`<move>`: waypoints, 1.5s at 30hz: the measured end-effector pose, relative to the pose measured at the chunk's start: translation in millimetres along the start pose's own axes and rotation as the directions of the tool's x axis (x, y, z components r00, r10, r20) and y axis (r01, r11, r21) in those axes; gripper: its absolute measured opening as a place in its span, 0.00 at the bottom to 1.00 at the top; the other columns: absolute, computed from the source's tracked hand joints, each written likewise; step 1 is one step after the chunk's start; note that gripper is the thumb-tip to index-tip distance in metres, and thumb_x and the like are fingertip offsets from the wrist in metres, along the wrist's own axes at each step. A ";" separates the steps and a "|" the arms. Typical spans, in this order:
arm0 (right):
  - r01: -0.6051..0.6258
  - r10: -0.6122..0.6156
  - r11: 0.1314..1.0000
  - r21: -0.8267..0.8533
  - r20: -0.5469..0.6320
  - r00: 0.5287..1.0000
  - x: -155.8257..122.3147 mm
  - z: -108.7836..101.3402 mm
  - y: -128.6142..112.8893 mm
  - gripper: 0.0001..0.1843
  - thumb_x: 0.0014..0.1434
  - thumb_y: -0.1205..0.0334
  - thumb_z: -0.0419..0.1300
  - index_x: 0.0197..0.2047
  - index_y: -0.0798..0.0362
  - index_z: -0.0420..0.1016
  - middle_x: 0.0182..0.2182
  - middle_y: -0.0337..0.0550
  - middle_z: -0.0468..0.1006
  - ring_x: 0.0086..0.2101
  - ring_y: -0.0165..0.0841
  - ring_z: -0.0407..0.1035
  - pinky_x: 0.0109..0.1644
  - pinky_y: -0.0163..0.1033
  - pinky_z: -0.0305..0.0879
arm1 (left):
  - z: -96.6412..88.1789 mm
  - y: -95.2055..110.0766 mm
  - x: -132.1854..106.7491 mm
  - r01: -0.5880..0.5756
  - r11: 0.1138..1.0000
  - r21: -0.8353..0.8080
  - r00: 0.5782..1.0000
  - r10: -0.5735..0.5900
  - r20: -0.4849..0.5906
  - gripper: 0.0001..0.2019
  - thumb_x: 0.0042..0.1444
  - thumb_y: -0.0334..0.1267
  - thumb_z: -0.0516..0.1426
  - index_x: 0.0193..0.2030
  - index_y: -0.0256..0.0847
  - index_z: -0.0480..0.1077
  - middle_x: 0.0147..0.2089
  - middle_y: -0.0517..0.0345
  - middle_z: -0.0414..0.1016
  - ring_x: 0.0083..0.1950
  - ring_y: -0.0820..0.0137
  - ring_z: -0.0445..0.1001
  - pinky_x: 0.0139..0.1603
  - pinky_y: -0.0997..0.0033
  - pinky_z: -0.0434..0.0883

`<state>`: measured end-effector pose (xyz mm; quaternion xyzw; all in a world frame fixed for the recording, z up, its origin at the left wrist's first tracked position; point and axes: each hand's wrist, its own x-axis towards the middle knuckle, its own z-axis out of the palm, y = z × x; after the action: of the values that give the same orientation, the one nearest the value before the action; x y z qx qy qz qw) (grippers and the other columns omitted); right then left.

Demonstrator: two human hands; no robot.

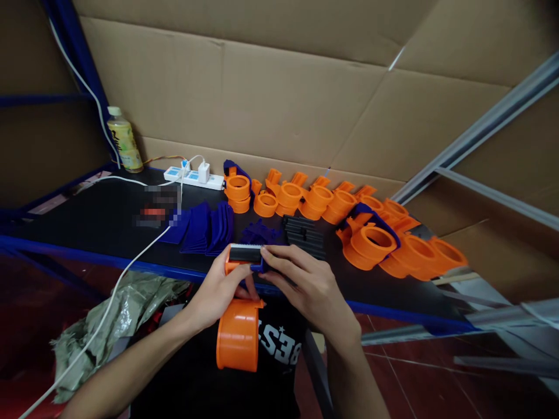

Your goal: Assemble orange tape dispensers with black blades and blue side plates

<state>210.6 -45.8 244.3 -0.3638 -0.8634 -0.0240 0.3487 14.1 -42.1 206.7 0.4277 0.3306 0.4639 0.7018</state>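
Black tabletop, cardboard panels behind

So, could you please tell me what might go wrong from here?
The toothed strip of the orange tape dispenser lies close to the right hand, so a slip might scratch a finger. The white cable passes near the left forearm, and a wide sweep of that arm could snag it.

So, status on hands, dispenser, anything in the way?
Left hand and right hand both on dispenser. Toothed edge at its top in view. Cable runs left, clear of both hands.
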 end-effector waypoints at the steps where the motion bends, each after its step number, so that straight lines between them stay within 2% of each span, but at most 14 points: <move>1: 0.010 -0.010 1.000 -0.002 -0.013 1.000 0.1 1.7 0.6 0.18 0.64 0.66 0.65 0.57 0.48 0.77 0.52 0.46 0.81 0.48 0.35 0.77 0.50 0.40 0.75 | -0.9 0.7 -0.3 0.000 1.000 -0.015 1.000 0.000 0.007 0.10 0.63 0.41 0.59 0.48 0.44 0.65 0.25 0.67 0.74 0.25 0.71 0.77 0.32 0.71 0.78; 3: 0.032 -0.031 0.999 0.015 -0.068 0.997 0.6 5.7 1.7 0.20 0.63 0.67 0.66 0.58 0.48 0.76 0.51 0.45 0.81 0.47 0.34 0.77 0.50 0.40 0.75 | -3.0 4.5 -0.9 0.002 0.998 -0.069 0.999 0.001 0.044 0.12 0.61 0.39 0.61 0.50 0.44 0.67 0.31 0.64 0.78 0.27 0.70 0.79 0.35 0.64 0.80; 6: 0.042 -0.037 0.999 0.035 -0.122 0.992 3.0 8.8 3.4 0.25 0.63 0.69 0.65 0.62 0.48 0.73 0.52 0.46 0.81 0.47 0.35 0.76 0.53 0.42 0.75 | -5.1 14.6 -1.2 -0.015 0.970 -0.244 0.983 0.059 0.175 0.17 0.59 0.36 0.62 0.55 0.44 0.70 0.49 0.54 0.80 0.38 0.62 0.83 0.45 0.51 0.81; 9: 0.005 -0.001 0.998 0.062 -0.070 0.998 5.8 1.1 4.6 0.28 0.65 0.69 0.63 0.67 0.47 0.70 0.57 0.47 0.78 0.52 0.38 0.73 0.57 0.48 0.73 | -4.8 25.1 -1.3 -0.032 0.914 -0.404 0.959 0.141 0.244 0.17 0.63 0.39 0.58 0.58 0.40 0.72 0.60 0.45 0.76 0.56 0.54 0.78 0.56 0.45 0.76; 12: -0.061 0.061 0.991 0.120 -0.001 0.998 5.2 -17.4 2.2 0.25 0.66 0.66 0.61 0.65 0.43 0.72 0.66 0.47 0.69 0.58 0.42 0.68 0.59 0.54 0.71 | -4.6 30.1 -3.2 -0.038 0.913 -0.407 0.961 0.144 0.234 0.25 0.62 0.39 0.61 0.66 0.45 0.68 0.61 0.46 0.76 0.63 0.53 0.73 0.63 0.45 0.70; 15: -0.157 0.155 0.966 0.205 0.025 0.988 0.8 -34.0 -9.2 0.20 0.68 0.64 0.58 0.62 0.41 0.75 0.62 0.46 0.73 0.56 0.42 0.71 0.60 0.54 0.71 | -5.6 27.6 -5.7 -0.084 0.950 -0.301 0.975 0.141 0.173 0.35 0.52 0.35 0.69 0.68 0.50 0.67 0.60 0.50 0.77 0.62 0.56 0.74 0.63 0.57 0.70; 18: -0.240 0.229 0.945 0.222 0.072 0.971 -3.0 -35.8 -28.9 0.20 0.67 0.56 0.62 0.61 0.43 0.74 0.56 0.47 0.77 0.53 0.41 0.74 0.58 0.49 0.73 | -6.3 21.1 -6.9 -0.154 0.973 -0.171 0.983 0.168 0.074 0.35 0.46 0.32 0.71 0.63 0.48 0.73 0.58 0.52 0.78 0.58 0.61 0.76 0.57 0.70 0.72; 21: -0.258 0.239 0.955 0.149 0.137 0.961 -3.4 -22.3 -47.4 0.29 0.60 0.51 0.69 0.63 0.45 0.71 0.57 0.47 0.75 0.53 0.41 0.73 0.55 0.46 0.75 | -6.5 16.3 -7.4 -0.231 0.968 -0.094 0.973 0.231 -0.008 0.31 0.47 0.32 0.71 0.61 0.46 0.75 0.56 0.52 0.79 0.54 0.63 0.77 0.52 0.73 0.72; 27: -0.210 0.207 0.977 0.037 0.062 0.976 -1.3 5.9 -59.4 0.24 0.68 0.59 0.61 0.65 0.48 0.64 0.44 0.45 0.79 0.42 0.37 0.75 0.44 0.43 0.75 | -7.5 19.0 -9.8 -0.350 0.936 -0.049 0.933 0.343 -0.110 0.29 0.47 0.32 0.71 0.58 0.45 0.75 0.49 0.56 0.80 0.47 0.68 0.77 0.49 0.76 0.72; 34: -0.119 0.127 0.990 -0.075 0.102 0.987 -2.9 9.1 -68.4 0.36 0.69 0.57 0.59 0.74 0.53 0.50 0.48 0.52 0.80 0.43 0.42 0.74 0.45 0.48 0.76 | -4.6 21.3 -9.6 -0.319 0.939 -0.125 0.944 0.303 -0.134 0.29 0.47 0.34 0.71 0.58 0.43 0.73 0.59 0.49 0.78 0.54 0.62 0.78 0.55 0.70 0.72; 37: -0.079 0.086 0.995 -0.054 0.132 0.988 -5.3 5.6 -68.8 0.40 0.69 0.61 0.58 0.77 0.53 0.45 0.45 0.49 0.80 0.42 0.41 0.74 0.44 0.48 0.76 | -4.9 21.7 -12.9 -0.285 0.947 -0.146 0.956 0.271 -0.110 0.28 0.48 0.34 0.71 0.58 0.41 0.73 0.57 0.48 0.79 0.56 0.61 0.78 0.56 0.70 0.72; 39: -0.059 0.061 0.998 -0.025 0.109 0.992 -6.6 1.6 -65.2 0.38 0.68 0.66 0.57 0.77 0.51 0.47 0.42 0.47 0.81 0.41 0.40 0.74 0.44 0.46 0.76 | -5.0 23.3 -15.0 -0.260 0.953 -0.159 0.964 0.247 -0.094 0.29 0.49 0.36 0.71 0.59 0.41 0.73 0.57 0.47 0.79 0.56 0.58 0.78 0.57 0.68 0.73; 42: -0.069 0.070 0.993 0.092 -0.008 0.997 -6.4 -2.3 -58.2 0.36 0.65 0.71 0.60 0.73 0.43 0.58 0.43 0.42 0.83 0.42 0.38 0.76 0.45 0.43 0.77 | -3.5 26.9 -15.2 -0.284 0.933 -0.220 0.959 0.275 -0.070 0.32 0.49 0.42 0.71 0.60 0.43 0.71 0.62 0.45 0.76 0.60 0.54 0.76 0.59 0.61 0.73; 45: -0.161 0.222 0.925 0.345 -0.147 0.964 -2.6 1.6 -55.5 0.31 0.64 0.69 0.64 0.67 0.40 0.68 0.41 0.39 0.83 0.37 0.34 0.78 0.42 0.39 0.78 | -1.0 28.3 -10.9 -0.234 0.910 -0.343 0.959 0.274 0.072 0.33 0.52 0.56 0.67 0.60 0.41 0.72 0.65 0.41 0.73 0.66 0.48 0.71 0.64 0.52 0.70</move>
<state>175.1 -87.7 253.2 -0.3794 -0.7795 0.1218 0.4834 -1.0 -46.2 232.6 0.3701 0.1473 0.5740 0.7154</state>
